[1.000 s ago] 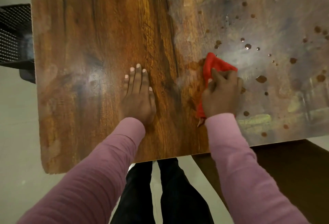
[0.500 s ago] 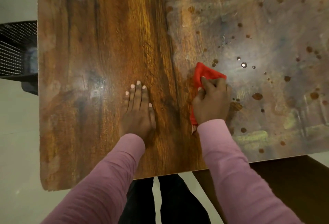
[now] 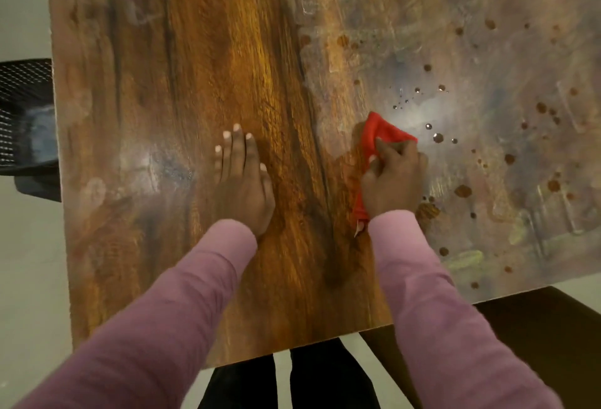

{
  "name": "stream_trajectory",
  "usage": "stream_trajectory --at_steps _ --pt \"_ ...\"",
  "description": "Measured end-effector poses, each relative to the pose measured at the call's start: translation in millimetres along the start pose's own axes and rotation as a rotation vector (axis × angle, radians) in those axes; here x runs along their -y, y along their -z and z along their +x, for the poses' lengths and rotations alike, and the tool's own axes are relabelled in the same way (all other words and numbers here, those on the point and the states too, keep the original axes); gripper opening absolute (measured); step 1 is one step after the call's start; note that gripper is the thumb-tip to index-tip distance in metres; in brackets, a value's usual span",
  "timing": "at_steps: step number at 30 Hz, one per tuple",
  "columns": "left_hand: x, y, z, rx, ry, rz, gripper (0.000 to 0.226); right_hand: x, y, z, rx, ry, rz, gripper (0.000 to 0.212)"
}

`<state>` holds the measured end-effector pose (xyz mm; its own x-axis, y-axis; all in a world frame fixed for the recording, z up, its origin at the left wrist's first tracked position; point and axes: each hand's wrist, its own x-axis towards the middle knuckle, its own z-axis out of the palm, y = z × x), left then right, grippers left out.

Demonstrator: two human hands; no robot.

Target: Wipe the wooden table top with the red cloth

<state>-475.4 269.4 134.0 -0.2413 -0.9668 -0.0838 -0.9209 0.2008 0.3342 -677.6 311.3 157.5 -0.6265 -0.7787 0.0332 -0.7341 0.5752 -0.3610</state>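
Observation:
A wooden table top (image 3: 182, 90) fills most of the view; its left half is glossy brown and its right half is hazy grey with several dark drops (image 3: 463, 190). My right hand (image 3: 392, 181) grips a bunched red cloth (image 3: 377, 135) and presses it on the wood at the border of the two areas. The cloth's tip sticks out beyond my fingers and a red corner shows by my wrist. My left hand (image 3: 242, 177) lies flat on the glossy part, fingers straight, to the left of the cloth.
A black mesh chair (image 3: 26, 116) stands off the table's left edge. The near table edge runs just above my dark trousers (image 3: 292, 379). A dark brown surface (image 3: 536, 343) lies below the table's right corner. Pale floor surrounds the table.
The view has tilted, so the table sits lower in frame. My right hand with the cloth slid left and back toward me, then stayed near the border. My left hand stays flat in place.

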Motion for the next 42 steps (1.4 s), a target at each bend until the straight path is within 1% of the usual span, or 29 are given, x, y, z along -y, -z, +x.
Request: stream_trajectory --at_steps 1,2,3,6,7,8,9,10,13,14,15,16,17,20,21,22,23,24,28,29,30,31,34,36,37,38,39,40,42 --pt "0 1 16 -0.012 -0.007 0.003 0.056 8 -2 4 -0.006 -0.053 -0.005 0.032" --pt "-1 2 30 -0.022 -0.016 0.007 0.054 19 -5 2 0.001 -0.049 0.005 0.033" --pt "-2 2 43 -0.028 -0.024 0.013 0.053 31 -9 -5 0.019 0.014 0.025 0.033" --pt "-5 3 75 -0.033 -0.047 0.061 0.054 55 -26 -40 0.101 0.373 0.097 0.036" --pt "-5 2 81 -0.025 -0.054 0.079 0.054 53 -27 -44 0.129 0.466 0.099 0.036" --pt "-4 1 85 -0.010 -0.063 0.094 0.055 48 -26 -39 0.136 0.510 0.091 0.035" --pt "-3 0 86 0.009 -0.073 0.105 0.055 38 -25 -29 0.110 0.493 0.068 0.034" --pt "-2 -2 86 0.028 -0.082 0.111 0.055 28 -21 -17 0.062 0.409 0.035 0.033" --pt "-1 -5 86 0.047 -0.097 0.095 0.055 8 -8 30 -0.027 0.013 -0.012 0.031" --pt "-2 -5 86 0.052 -0.099 0.091 0.055 10 -8 41 -0.043 -0.072 0.002 0.031" --pt "-3 -6 86 0.054 -0.100 0.087 0.055 19 -11 47 -0.051 -0.116 0.008 0.030" --pt "-4 -6 86 0.054 -0.098 0.082 0.055 34 -15 45 -0.042 -0.117 0.010 0.029" --pt "-5 -7 86 0.051 -0.095 0.078 0.055 50 -21 40 -0.031 -0.065 0.024 0.029" --pt "-5 -7 88 0.032 -0.079 0.061 0.057 87 -39 6 0.048 0.265 0.102 0.033" --pt "-4 -6 89 0.027 -0.071 0.052 0.058 86 -40 1 0.092 0.356 0.115 0.034" --pt "-4 -5 90 0.021 -0.064 0.038 0.057 79 -38 4 0.116 0.405 0.114 0.034" --pt "-3 -3 93 0.013 -0.056 0.022 0.056 68 -34 15 0.100 0.405 0.097 0.033" --pt "-3 0 97 0.005 -0.048 0.009 0.055 55 -30 29 0.064 0.357 0.069 0.032" --pt "-5 9 138 -0.057 -0.061 -0.002 0.052 27 -15 91 -0.023 -0.073 0.011 0.031" --pt "-6 10 150 -0.061 -0.059 -0.003 0.052 32 -16 96 -0.041 -0.133 0.007 0.032" --pt "-7 9 160 -0.056 -0.052 -0.001 0.052 42 -19 95 -0.049 -0.149 0.010 0.032" --pt "-7 7 167 -0.049 -0.045 0.004 0.052 55 -25 90 -0.043 -0.111 0.022 0.032" --pt "-6 1 171 -0.063 -0.059 0.011 0.053 94 -46 59 0.034 0.179 0.135 0.037" --pt "-6 2 169 -0.079 -0.072 -0.028 0.054 100 -49 50 0.109 0.366 0.190 0.040" --pt "-6 3 168 -0.079 -0.073 -0.042 0.055 97 -47 55 0.124 0.423 0.178 0.039" --pt "-6 4 168 -0.077 -0.076 -0.046 0.055 90 -44 65 0.112 0.437 0.137 0.035" --pt "-6 4 169 -0.074 -0.078 -0.045 0.055 81 -42 78 0.075 0.393 0.089 0.033" --pt "-6 4 169 -0.069 -0.078 -0.042 0.054 73 -39 95 0.030 0.292 0.053 0.031" --pt "-5 3 168 -0.062 -0.081 -0.037 0.054 66 -33 132 -0.030 0.006 0.050 0.031"
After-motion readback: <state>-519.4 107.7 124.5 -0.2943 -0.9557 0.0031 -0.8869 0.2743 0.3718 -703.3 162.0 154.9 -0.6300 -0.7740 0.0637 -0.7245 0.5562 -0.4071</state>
